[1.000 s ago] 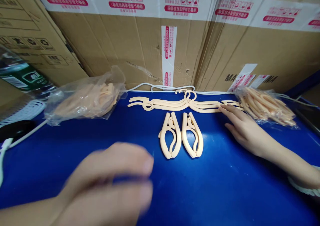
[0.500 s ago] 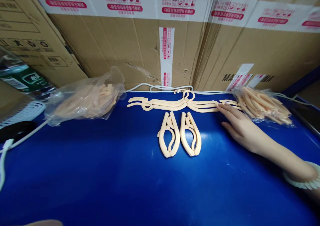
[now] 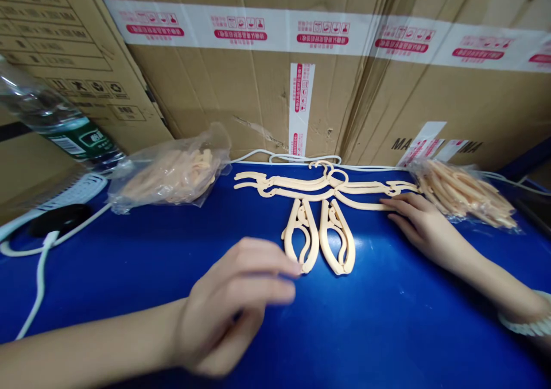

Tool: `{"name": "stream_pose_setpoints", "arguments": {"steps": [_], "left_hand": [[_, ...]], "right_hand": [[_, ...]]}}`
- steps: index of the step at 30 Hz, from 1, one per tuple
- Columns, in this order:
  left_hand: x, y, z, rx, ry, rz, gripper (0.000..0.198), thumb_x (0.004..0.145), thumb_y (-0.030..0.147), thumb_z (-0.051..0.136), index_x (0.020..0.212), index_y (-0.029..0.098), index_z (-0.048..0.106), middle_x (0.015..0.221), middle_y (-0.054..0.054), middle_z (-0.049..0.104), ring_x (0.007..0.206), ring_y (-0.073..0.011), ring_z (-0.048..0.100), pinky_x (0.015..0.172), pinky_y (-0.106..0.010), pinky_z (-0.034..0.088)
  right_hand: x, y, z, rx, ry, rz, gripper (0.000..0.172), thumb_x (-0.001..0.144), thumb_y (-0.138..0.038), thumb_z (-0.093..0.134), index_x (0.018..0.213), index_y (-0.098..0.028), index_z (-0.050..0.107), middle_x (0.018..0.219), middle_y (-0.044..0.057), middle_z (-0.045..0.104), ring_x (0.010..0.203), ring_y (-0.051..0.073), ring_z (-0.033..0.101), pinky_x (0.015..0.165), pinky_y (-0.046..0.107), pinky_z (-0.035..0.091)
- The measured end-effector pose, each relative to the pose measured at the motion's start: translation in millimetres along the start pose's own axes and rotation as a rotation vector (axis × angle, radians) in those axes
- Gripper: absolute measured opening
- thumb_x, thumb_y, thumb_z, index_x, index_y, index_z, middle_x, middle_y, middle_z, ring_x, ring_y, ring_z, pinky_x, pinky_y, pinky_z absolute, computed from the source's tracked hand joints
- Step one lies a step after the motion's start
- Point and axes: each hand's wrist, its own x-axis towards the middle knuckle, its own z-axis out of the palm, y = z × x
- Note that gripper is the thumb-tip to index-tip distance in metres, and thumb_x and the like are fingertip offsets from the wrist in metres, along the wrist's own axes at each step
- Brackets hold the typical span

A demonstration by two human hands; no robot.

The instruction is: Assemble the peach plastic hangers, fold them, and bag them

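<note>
Two folded cream plastic clothes hangers, a left one (image 3: 313, 234) and a right one (image 3: 349, 237), lie side by side on the blue tabletop (image 3: 258, 343). Behind them, unfolded hangers (image 3: 301, 183) lie stacked with their hooks away from me. My right hand (image 3: 419, 222) pinches the right arm of the nearest unfolded hanger (image 3: 365, 206); its thumb is largely hidden. Somewhat blurred, my left hand (image 3: 241, 297) hovers over the table with fingers stretched out and nothing in them. Its fingertips overlap the bottom of the left folded hanger in view; I cannot tell whether they touch.
Clear plastic bags of cream hanger parts lie at left (image 3: 172, 177) and right (image 3: 467, 194). A water bottle (image 3: 64, 122), a black disc-shaped thing (image 3: 60, 220) and white cables (image 3: 41, 286) are at left. Taped cardboard boxes (image 3: 241, 90) stand along the back.
My left hand has come in from the lower left edge toward the folded hangers. My right hand has closed on the nearest unfolded hanger, whose right arm has shifted toward me. The view has shifted slightly.
</note>
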Motion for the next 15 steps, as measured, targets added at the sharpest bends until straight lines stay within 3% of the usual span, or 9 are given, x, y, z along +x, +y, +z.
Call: {"name": "stream_pose_setpoints", "arguments": {"steps": [2, 5, 10, 15], "left_hand": [[23.4, -9.7, 3.2, -0.022, -0.012, 0.060, 0.030, 0.092, 0.010, 0.056, 0.113, 0.029, 0.065, 0.117, -0.006, 0.067, 0.101, -0.0214, 0.064, 0.085, -0.036, 0.056], [41.8, -19.6, 5.1, -0.095, 0.048, -0.124, 0.022, 0.095, 0.013, 0.053, 0.111, 0.025, 0.063, 0.118, -0.007, 0.064, 0.102, -0.0196, 0.062, 0.083, -0.032, 0.056], [44.7, -25.1, 5.2, -0.163, 0.075, -0.307, 0.018, 0.089, 0.021, 0.060, 0.106, 0.021, 0.064, 0.112, -0.007, 0.065, 0.099, -0.0192, 0.062, 0.086, -0.033, 0.055], [49.4, -31.2, 7.9, -0.231, 0.095, -0.403, 0.028, 0.086, 0.027, 0.064, 0.113, 0.021, 0.062, 0.127, -0.009, 0.062, 0.123, -0.0247, 0.057, 0.103, -0.042, 0.053]], "right_hand": [[1.8, -3.6, -3.4, 0.041, 0.010, 0.015, 0.025, 0.099, -0.036, 0.049, 0.102, -0.018, 0.066, 0.099, 0.013, 0.066, 0.091, 0.028, 0.066, 0.082, 0.046, 0.056], [2.6, -9.9, -7.5, 0.084, 0.024, 0.058, 0.024, 0.099, -0.041, 0.051, 0.093, -0.020, 0.062, 0.088, 0.009, 0.067, 0.079, 0.025, 0.066, 0.070, 0.040, 0.056], [-0.6, -16.5, -16.0, 0.140, 0.057, 0.139, 0.022, 0.098, -0.041, 0.054, 0.095, -0.021, 0.059, 0.086, 0.007, 0.070, 0.072, 0.022, 0.067, 0.063, 0.034, 0.053], [-1.9, -24.1, -38.5, 0.118, 0.173, 0.157, 0.024, 0.096, -0.045, 0.057, 0.093, -0.022, 0.060, 0.083, 0.008, 0.070, 0.070, 0.022, 0.068, 0.061, 0.031, 0.053]]}}
